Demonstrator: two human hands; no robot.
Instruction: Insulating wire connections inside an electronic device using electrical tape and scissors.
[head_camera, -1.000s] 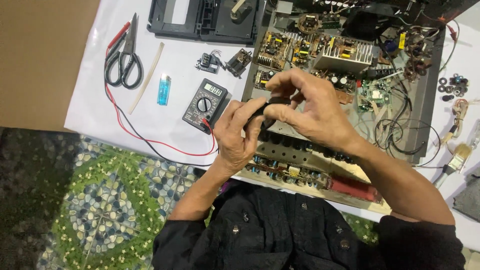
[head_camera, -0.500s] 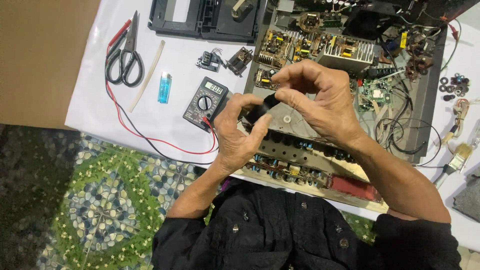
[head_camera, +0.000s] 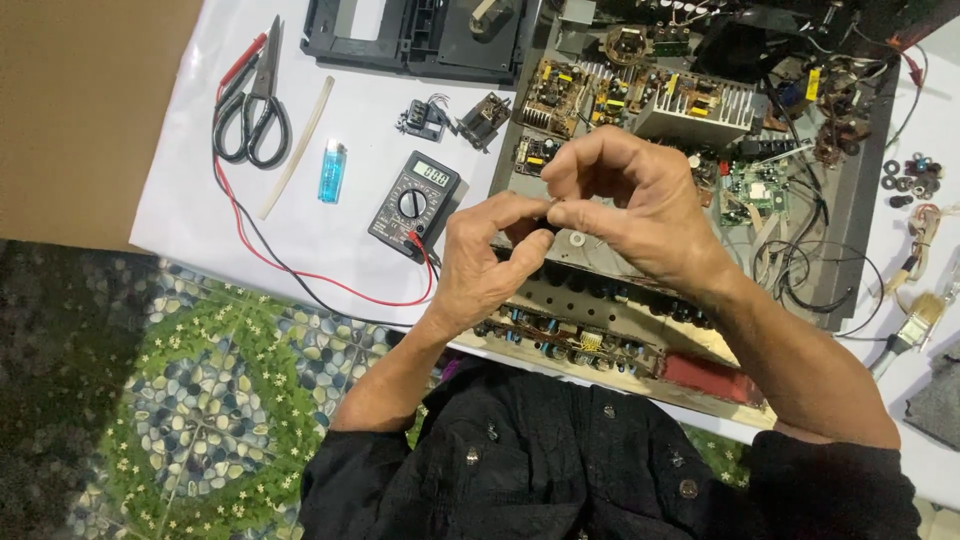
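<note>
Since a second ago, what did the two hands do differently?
The right hand curled tighter over the left hand, with its fingertips bunched down on the small dark part pinched between both hands. The left hand's grip looks the same. The multimeter, scissors, blue lighter and open chassis stayed put.
</note>
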